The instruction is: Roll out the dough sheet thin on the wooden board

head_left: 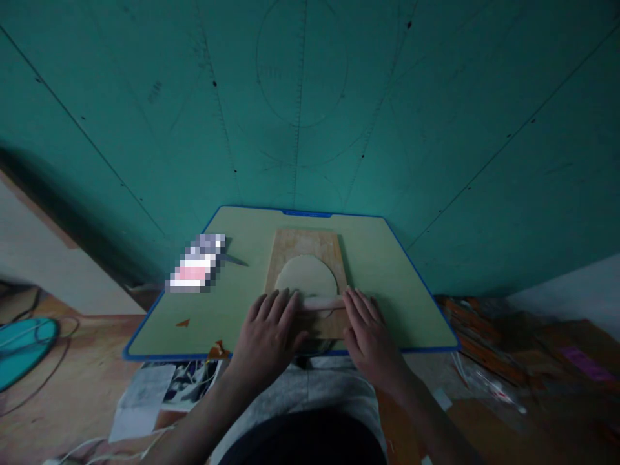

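A pale rolling pin lies crosswise over a round, flat sheet of dough, near its front edge. Under the dough is a wooden board, its surface patchy with what looks like flour. My left hand covers the pin's left end, palm down, fingers laid over it. At the other end my right hand rests the same way, fingertips on the pin. Both palms hide the pin's ends. A small part of the dough shows on the near side of the pin.
The board sits on a small pale-green table with a blue rim, against a green wall. On its left are a pixelated item, a thin blade-like object and brown scraps. Cables and papers lie below.
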Action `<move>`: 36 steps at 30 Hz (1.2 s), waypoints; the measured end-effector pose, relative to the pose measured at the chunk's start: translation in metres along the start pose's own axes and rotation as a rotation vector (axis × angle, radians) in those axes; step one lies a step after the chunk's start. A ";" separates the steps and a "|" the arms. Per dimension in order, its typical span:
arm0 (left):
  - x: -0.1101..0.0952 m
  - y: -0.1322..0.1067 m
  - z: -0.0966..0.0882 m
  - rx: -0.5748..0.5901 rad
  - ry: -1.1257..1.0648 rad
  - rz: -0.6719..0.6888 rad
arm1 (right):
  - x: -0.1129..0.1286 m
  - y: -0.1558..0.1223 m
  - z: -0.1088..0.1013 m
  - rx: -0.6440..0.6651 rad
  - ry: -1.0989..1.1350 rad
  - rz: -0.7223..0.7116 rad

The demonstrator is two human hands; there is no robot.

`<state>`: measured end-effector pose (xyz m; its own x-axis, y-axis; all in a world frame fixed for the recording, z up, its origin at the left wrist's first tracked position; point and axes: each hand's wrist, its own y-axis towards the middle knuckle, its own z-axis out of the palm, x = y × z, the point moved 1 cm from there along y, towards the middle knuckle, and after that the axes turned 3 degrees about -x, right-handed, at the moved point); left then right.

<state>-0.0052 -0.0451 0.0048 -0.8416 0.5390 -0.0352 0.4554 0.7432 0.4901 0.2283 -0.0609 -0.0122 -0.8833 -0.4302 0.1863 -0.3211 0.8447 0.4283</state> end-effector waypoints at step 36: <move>0.030 0.122 0.029 0.155 -0.035 -0.129 | -0.052 0.115 0.014 0.257 -0.100 0.294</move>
<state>0.0337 0.0732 0.0388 -0.8863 0.4472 -0.1208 0.3864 0.8576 0.3395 0.2323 0.0632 0.0152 -0.9750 -0.1359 0.1758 -0.1135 0.9847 0.1320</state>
